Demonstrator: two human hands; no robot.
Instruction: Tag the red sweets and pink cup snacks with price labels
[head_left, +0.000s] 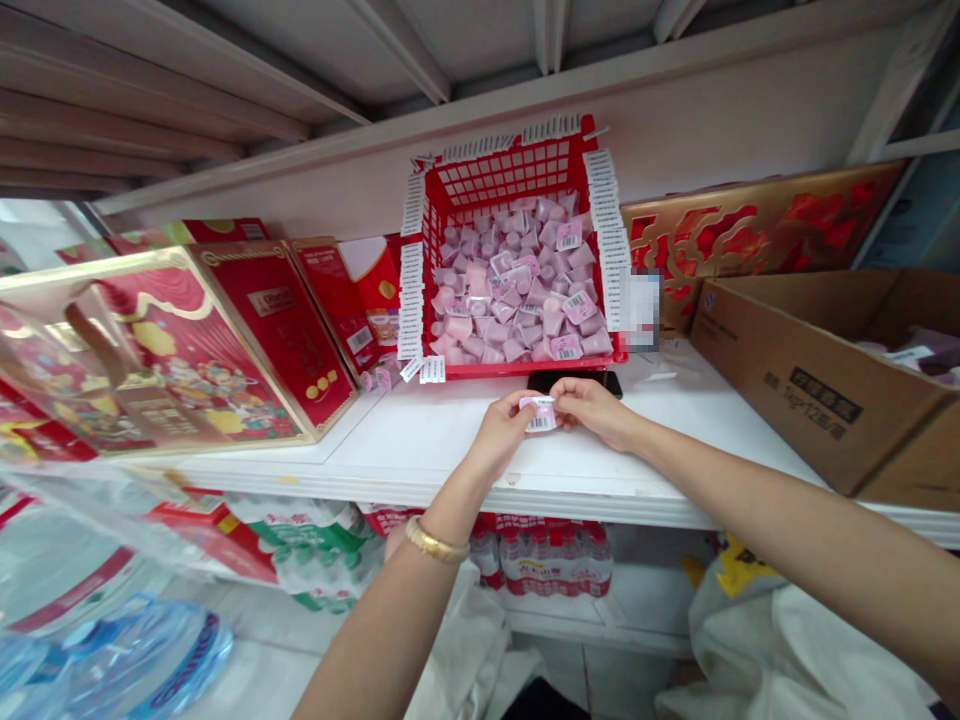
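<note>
Over the front of the white shelf, my left hand pinches a small jelly cup with a pink printed lid and a barcode label. My right hand is closed at the lid's right edge, its fingertips against the cup and label. Just behind the hands stands a red plastic basket heaped with pink and lilac jelly cups. Strips of white barcode labels hang along its rim. Partly hidden by my right hand, a dark phone-like object lies before the basket.
Red and gold gift boxes stand on the left. An open cardboard carton sits on the right, before a gold and red panel. Bottled water packs fill part of the lower shelf. Metal beams run overhead.
</note>
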